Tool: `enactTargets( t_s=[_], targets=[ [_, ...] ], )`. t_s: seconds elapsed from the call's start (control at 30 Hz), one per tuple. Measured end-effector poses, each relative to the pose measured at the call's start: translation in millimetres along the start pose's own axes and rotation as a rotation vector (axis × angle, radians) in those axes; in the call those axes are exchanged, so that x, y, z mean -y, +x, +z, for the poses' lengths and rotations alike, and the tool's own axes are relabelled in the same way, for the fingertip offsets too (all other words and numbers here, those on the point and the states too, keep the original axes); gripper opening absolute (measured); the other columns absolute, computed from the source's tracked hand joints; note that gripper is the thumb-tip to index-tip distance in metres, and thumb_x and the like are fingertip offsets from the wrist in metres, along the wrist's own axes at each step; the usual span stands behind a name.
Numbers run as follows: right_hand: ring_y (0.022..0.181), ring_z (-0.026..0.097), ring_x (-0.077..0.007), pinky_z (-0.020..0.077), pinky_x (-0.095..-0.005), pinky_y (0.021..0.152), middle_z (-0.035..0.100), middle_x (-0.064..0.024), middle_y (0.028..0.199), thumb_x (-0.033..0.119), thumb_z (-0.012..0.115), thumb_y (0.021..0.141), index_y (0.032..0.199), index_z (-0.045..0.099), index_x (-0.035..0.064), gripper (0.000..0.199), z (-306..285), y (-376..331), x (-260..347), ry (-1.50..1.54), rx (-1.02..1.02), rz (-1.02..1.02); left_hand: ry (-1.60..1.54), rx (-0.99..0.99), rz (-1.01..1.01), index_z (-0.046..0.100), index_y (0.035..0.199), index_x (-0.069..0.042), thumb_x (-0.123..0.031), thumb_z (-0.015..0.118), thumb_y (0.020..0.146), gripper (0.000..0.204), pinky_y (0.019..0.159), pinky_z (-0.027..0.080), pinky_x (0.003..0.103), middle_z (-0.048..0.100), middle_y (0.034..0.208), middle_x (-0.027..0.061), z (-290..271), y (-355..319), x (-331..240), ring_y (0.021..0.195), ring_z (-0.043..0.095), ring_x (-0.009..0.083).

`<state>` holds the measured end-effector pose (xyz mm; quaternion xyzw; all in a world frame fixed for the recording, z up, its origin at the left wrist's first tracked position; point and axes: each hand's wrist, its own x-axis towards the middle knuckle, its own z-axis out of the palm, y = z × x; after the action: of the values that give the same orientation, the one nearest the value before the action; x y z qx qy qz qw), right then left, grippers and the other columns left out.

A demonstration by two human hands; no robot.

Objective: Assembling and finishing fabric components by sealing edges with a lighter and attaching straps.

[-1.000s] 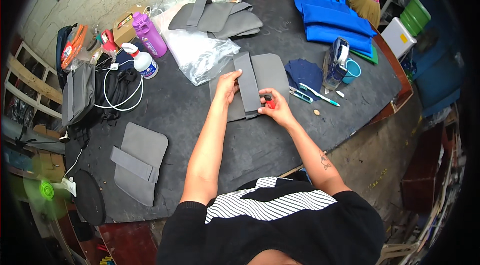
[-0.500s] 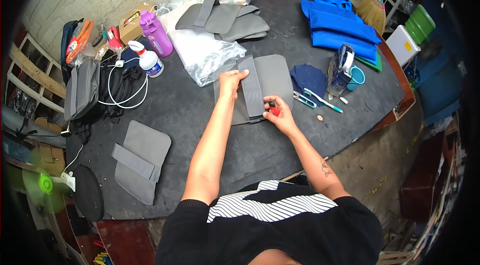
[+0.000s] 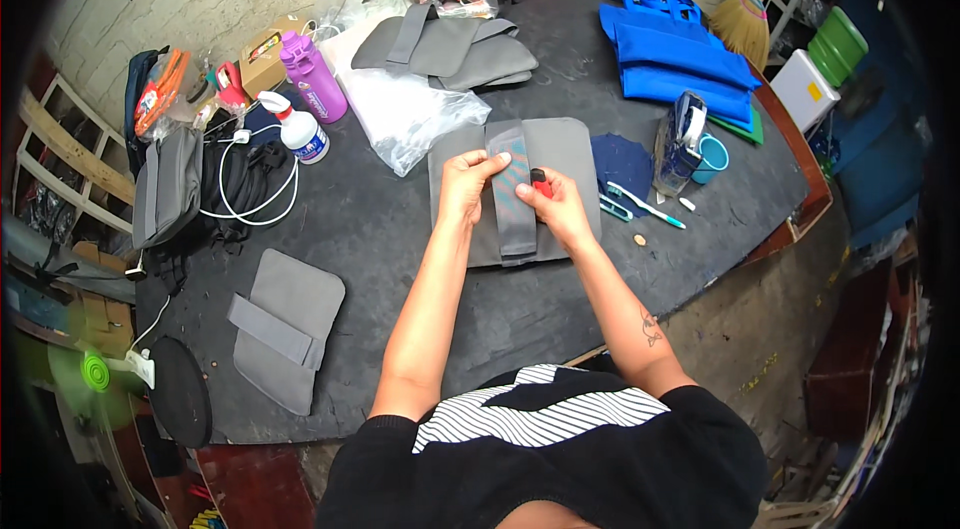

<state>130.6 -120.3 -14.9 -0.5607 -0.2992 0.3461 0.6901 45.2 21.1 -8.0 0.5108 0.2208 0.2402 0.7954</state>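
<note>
In front of me lies a grey fabric panel (image 3: pixel 565 154) with rounded corners, a wide grey strap (image 3: pixel 515 219) running lengthwise over it. My left hand (image 3: pixel 465 187) grips the strap's left edge, thumb on top and fingers curled. On the strap's right edge is the thumb of my right hand (image 3: pixel 558 209). Tucked in that same hand is a small red-and-black object (image 3: pixel 541 185), its kind mostly hidden by the fingers. A similar strapped panel (image 3: pixel 290 319) lies at the near left. More grey panels (image 3: pixel 455 44) are piled at the back.
Clear plastic (image 3: pixel 420 119), a spray bottle (image 3: pixel 300 134) and a purple bottle (image 3: pixel 315 79) stand left of the work. On the right are dark blue cloth (image 3: pixel 622 161), a toothbrush (image 3: pixel 648 206), a tape dispenser (image 3: pixel 682 144), a blue cup (image 3: pixel 711 159) and blue bags (image 3: pixel 680 59).
My right hand has moved up along the strap from its lower end to its middle, close to my left hand. The panel has shifted slightly toward me and to the right.
</note>
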Motion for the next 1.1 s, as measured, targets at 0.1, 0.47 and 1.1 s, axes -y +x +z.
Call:
enactTargets(
  t_s=[0.1, 0.47, 1.1],
  targets=[
    [0.077, 0.054, -0.0044, 0.0452, -0.0213, 0.069, 0.062, 0.0021, 0.084, 0.01, 0.069, 0.084, 0.094, 0.062, -0.0008, 0.016, 3, -8, 5, -0.018, 0.016, -0.002, -0.214, -0.039, 0.043, 0.067, 0.082, -0.001, -0.016, 0.07, 0.082, 0.015, 0.059, 0.046, 0.024, 0.066, 0.077, 0.0039, 1, -3, -11, 0.065, 0.059, 0.0094],
    [0.074, 0.049, -0.0028, 0.0411, -0.0199, 0.067, 0.058, 0.0048, 0.081, 0.01, 0.068, 0.084, 0.094, 0.061, -0.0009, 0.016, 0, -21, -13, -0.064, 0.045, -0.062, 0.124, -0.112, 0.09, 0.067, 0.081, 0.002, -0.014, 0.069, 0.082, 0.017, 0.062, 0.049, 0.025, 0.065, 0.072, 0.0054, -13, -3, -19, 0.061, 0.059, 0.0121],
    [0.084, 0.054, -0.0059, 0.0453, -0.0212, 0.074, 0.06, -0.0016, 0.093, 0.013, 0.065, 0.088, 0.115, 0.058, -0.0044, 0.033, 31, -23, 6, -0.156, -0.108, -0.196, 0.321, 0.197, 0.16, 0.067, 0.094, -0.003, -0.009, 0.06, 0.087, 0.012, 0.061, 0.038, 0.019, 0.058, 0.077, -0.0046, -9, -60, -46, 0.067, 0.046, 0.0022]
  ],
)
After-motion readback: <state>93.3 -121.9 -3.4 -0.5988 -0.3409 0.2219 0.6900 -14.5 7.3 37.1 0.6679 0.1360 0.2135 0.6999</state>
